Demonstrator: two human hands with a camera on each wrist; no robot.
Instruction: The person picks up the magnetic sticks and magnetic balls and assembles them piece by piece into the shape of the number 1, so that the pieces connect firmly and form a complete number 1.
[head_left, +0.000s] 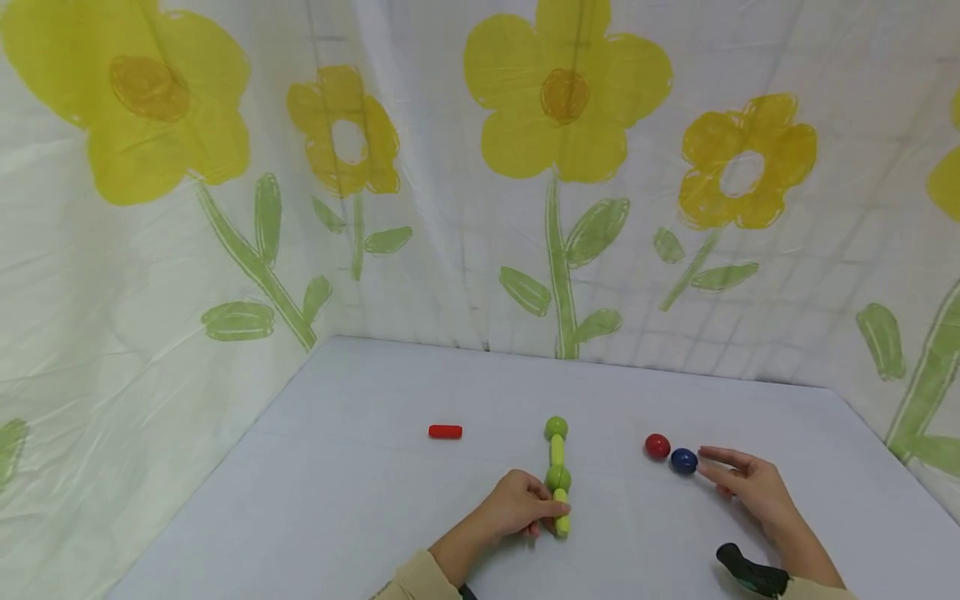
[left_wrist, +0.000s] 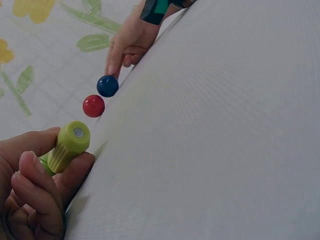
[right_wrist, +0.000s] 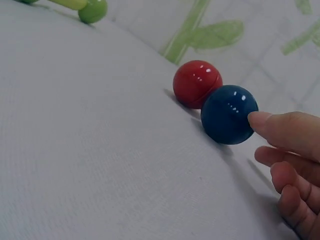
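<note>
My left hand (head_left: 517,504) pinches a yellow-green magnetic rod (head_left: 562,518) between thumb and finger; in the left wrist view a silvery disc shows in the end of the rod (left_wrist: 70,145). The rod lines up with a green ball (head_left: 558,478), a second yellow-green rod (head_left: 557,451) and another green ball (head_left: 556,427), forming a straight chain on the table. My right hand (head_left: 753,483) is at the right side of a blue ball (head_left: 684,462), fingers loosely extended. In the right wrist view one fingertip (right_wrist: 260,120) overlaps the edge of that ball. A red ball (head_left: 657,447) sits beside the blue one.
A short red rod (head_left: 446,432) lies on the pale table (head_left: 337,500), left of the green chain. Behind the table hangs a white curtain (head_left: 435,275) printed with yellow flowers. A dark strap (head_left: 750,571) is around the right wrist.
</note>
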